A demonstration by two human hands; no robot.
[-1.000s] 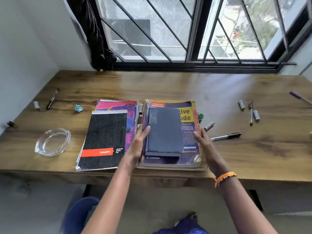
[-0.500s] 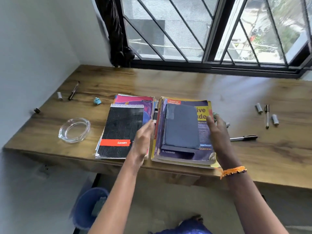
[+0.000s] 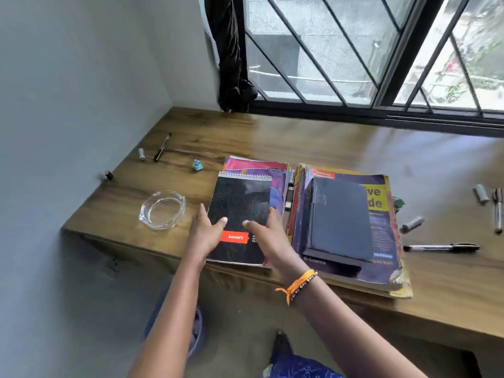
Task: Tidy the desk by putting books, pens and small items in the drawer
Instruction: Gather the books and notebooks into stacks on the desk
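Two book stacks lie at the front of the wooden desk (image 3: 341,143). The left stack has a black spiral pad (image 3: 241,203) with a red label on top of pink and purple books (image 3: 256,166). My left hand (image 3: 205,231) rests at the pad's left edge, thumb on its cover. My right hand (image 3: 268,231) lies at its right edge, thumb on the cover too. Both hands flank the pad; a firm grip is not evident. The right stack holds a dark blue book (image 3: 339,216) on a big yellow and purple book (image 3: 381,241).
A glass ashtray (image 3: 162,209) sits left of the pad. A black pen (image 3: 162,146), a cap (image 3: 141,154) and a teal scrap (image 3: 197,165) lie at back left. Pens (image 3: 441,247) and grey caps (image 3: 411,224) lie to the right. A barred window stands behind; a wall is at left.
Both hands left the right stack and moved left onto the black spiral pad. The camera turned left and came closer.
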